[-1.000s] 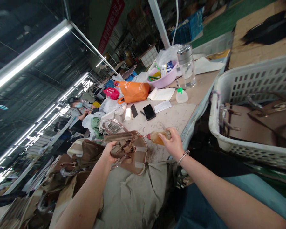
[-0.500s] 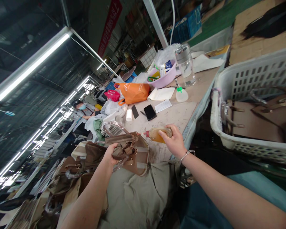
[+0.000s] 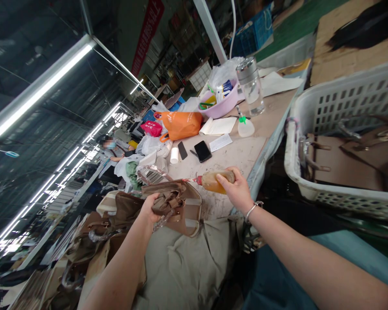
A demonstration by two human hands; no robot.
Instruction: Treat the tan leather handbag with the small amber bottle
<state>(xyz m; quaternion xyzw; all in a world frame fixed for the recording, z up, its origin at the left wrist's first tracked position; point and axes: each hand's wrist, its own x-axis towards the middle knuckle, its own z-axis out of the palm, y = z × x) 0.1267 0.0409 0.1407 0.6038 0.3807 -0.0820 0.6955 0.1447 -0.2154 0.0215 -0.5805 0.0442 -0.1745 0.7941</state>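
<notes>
My left hand [image 3: 151,207] grips the folded top and handles of a brown handbag [image 3: 177,206] that lies on a grey-green cloth [image 3: 187,262] at the table's near edge. My right hand [image 3: 237,191] holds a squeeze bottle of amber liquid [image 3: 213,181] on its side. The bottle's red nozzle points at the bag's upper edge and nearly touches it. A metal bangle sits on my right wrist.
Further along the table [image 3: 242,155] lie a black phone [image 3: 202,151], an orange bag [image 3: 181,124], a pink bowl [image 3: 221,107], a glass jar [image 3: 252,86] and papers. A white basket [image 3: 342,142] with brown bags stands right. More brown bags [image 3: 93,232] pile left. A masked person [image 3: 108,146] sits beyond.
The bottle in my right hand has risen slightly and its nozzle stays at the bag's edge. My left hand keeps its hold on the bag. The view has shifted a little.
</notes>
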